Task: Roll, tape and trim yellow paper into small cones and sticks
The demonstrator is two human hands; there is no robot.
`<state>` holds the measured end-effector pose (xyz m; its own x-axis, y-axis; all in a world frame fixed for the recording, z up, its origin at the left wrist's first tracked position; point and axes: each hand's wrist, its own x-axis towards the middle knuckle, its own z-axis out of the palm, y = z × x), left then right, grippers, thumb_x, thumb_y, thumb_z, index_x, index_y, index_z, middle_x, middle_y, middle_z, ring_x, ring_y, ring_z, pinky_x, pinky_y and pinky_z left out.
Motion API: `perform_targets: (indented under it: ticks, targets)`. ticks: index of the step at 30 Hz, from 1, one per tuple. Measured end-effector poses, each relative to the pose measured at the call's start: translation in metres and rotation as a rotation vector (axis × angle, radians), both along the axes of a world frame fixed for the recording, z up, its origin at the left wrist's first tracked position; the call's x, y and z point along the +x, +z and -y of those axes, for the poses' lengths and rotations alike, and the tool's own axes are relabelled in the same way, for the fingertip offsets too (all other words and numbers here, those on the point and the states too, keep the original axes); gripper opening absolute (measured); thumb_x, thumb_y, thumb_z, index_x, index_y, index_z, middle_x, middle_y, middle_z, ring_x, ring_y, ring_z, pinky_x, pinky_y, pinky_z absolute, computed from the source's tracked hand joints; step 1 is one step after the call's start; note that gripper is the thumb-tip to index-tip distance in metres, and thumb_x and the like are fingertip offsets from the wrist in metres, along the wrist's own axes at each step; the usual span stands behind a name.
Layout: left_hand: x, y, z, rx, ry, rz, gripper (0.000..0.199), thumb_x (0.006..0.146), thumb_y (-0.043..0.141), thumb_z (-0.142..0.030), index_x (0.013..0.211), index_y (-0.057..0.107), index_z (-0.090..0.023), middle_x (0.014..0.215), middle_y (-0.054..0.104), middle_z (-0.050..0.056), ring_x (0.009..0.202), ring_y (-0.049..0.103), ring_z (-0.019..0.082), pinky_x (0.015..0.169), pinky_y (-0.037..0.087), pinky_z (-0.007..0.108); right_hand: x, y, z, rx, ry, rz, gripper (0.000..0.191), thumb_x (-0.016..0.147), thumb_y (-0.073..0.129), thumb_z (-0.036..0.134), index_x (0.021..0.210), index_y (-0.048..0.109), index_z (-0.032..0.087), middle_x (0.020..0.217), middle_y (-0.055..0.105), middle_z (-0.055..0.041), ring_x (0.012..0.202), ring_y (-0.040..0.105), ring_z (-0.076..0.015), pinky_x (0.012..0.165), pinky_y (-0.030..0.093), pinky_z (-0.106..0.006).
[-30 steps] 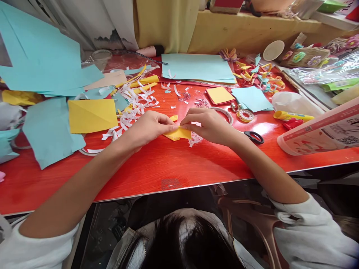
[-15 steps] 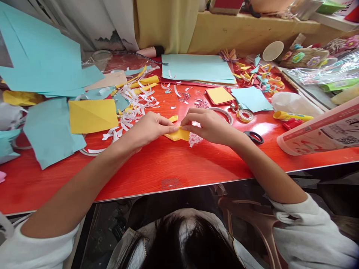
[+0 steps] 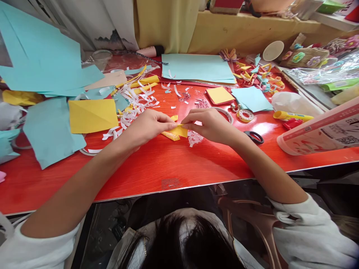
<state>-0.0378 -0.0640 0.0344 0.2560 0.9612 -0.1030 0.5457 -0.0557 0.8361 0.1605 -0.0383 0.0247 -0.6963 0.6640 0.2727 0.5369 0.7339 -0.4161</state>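
Note:
Folded yellow paper [image 3: 179, 131] is pinched between my two hands above the red table [image 3: 157, 164]. My left hand [image 3: 151, 127] has thumb and fingertips closed on its left upper part. From the right, my right hand [image 3: 206, 125] grips its upper edge, with the fingertips of both hands nearly touching. Another folded yellow piece [image 3: 171, 136] lies just below and left of the held part; whether it is joined to it is hard to tell. A bundle of thin white-pink strips [image 3: 194, 137] is under my right hand.
Blue sheets [image 3: 50, 127] and a yellow square [image 3: 93, 116] lie left, beside white shreds [image 3: 134, 101]. Behind are stacked blue paper [image 3: 196, 68] and yellow squares [image 3: 220, 95]. Black-handled scissors [image 3: 254, 137], tape [image 3: 245, 116], a glue stick [image 3: 291, 116] and a large cup [image 3: 319, 130] stand or lie right.
Both hands have shifted very slightly upward with the yellow paper. Its lower part now shows as a narrow folded strip angled down to the right.

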Motion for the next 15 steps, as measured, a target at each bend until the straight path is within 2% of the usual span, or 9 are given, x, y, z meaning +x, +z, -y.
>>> perform_targets:
  ticks: [4, 11, 15]
  targets:
    - [0.0004, 0.0010, 0.0012, 0.010, 0.015, -0.068, 0.031, 0.076, 0.056, -0.044, 0.064, 0.067, -0.018, 0.054, 0.052, -0.001, 0.054, 0.042, 0.011, 0.054, 0.028, 0.027, -0.0008, -0.0001, 0.0004, 0.034, -0.042, -0.027, 0.017, 0.085, 0.050, 0.016, 0.083, 0.067, 0.015, 0.081, 0.064, -0.0046, 0.072, 0.055, -0.0117, 0.067, 0.041, -0.027]
    - [-0.0001, -0.0042, -0.0012, 0.044, 0.040, 0.020, 0.023, 0.070, 0.064, -0.040, 0.071, 0.068, -0.017, 0.068, 0.062, 0.000, 0.062, 0.047, 0.011, 0.060, 0.032, 0.026, -0.0010, 0.0027, 0.0011, 0.000, -0.019, -0.044, 0.019, 0.087, 0.047, 0.016, 0.087, 0.067, 0.014, 0.084, 0.065, -0.0055, 0.075, 0.056, -0.0121, 0.069, 0.042, -0.027]
    - [-0.0002, -0.0035, -0.0008, 0.018, 0.030, -0.005, 0.027, 0.074, 0.061, -0.043, 0.073, 0.070, -0.018, 0.058, 0.055, -0.001, 0.055, 0.042, 0.010, 0.057, 0.030, 0.026, -0.0019, 0.0003, 0.0000, 0.090, -0.026, -0.043, 0.017, 0.087, 0.048, 0.016, 0.085, 0.065, 0.013, 0.083, 0.062, -0.0064, 0.073, 0.054, -0.0122, 0.067, 0.041, -0.026]
